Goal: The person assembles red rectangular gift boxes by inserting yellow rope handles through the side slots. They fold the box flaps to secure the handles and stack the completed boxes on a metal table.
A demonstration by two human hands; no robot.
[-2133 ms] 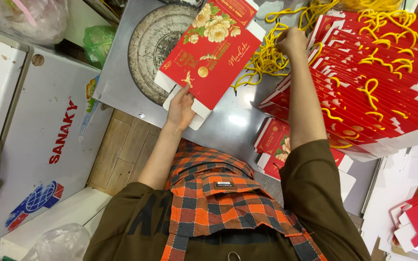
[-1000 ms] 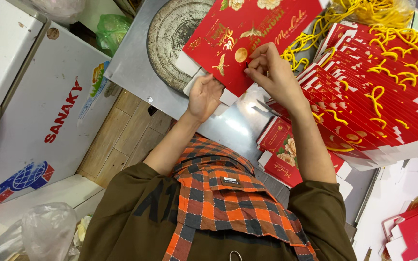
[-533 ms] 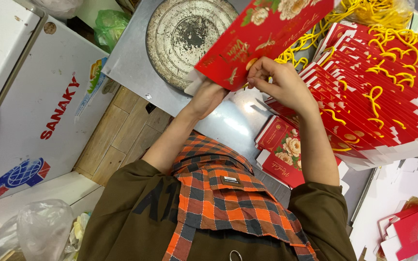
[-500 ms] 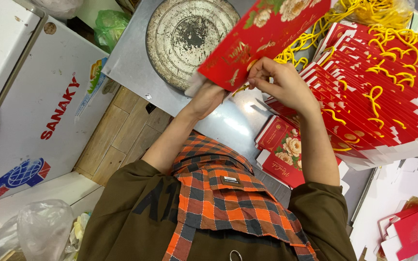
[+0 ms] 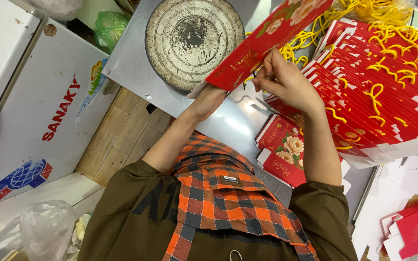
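Note:
I hold a flat red paper bag [image 5: 262,43] with gold print and flowers, tilted up over a metal table [image 5: 131,63]. My left hand [image 5: 209,99] grips its lower white edge from beneath. My right hand [image 5: 281,79] pinches the bag's near edge, with a yellow cord [image 5: 306,38] close to the fingers. To the right lies a long fanned stack of red bags with yellow cord handles [image 5: 378,92]. Loose yellow cords [image 5: 364,9] are heaped at the top.
A round worn metal disc [image 5: 192,41] sits on the table's left part. Flat red flower-printed bags [image 5: 286,152] lie below my right forearm. A white chest freezer [image 5: 30,106] stands at left, a clear plastic bag [image 5: 44,229] below it, more red cardboard [image 5: 414,229] at bottom right.
The red bag has been lifted off the table and tilted upward. My right hand came back from the cord pile to the bag's edge; my left hand followed under it.

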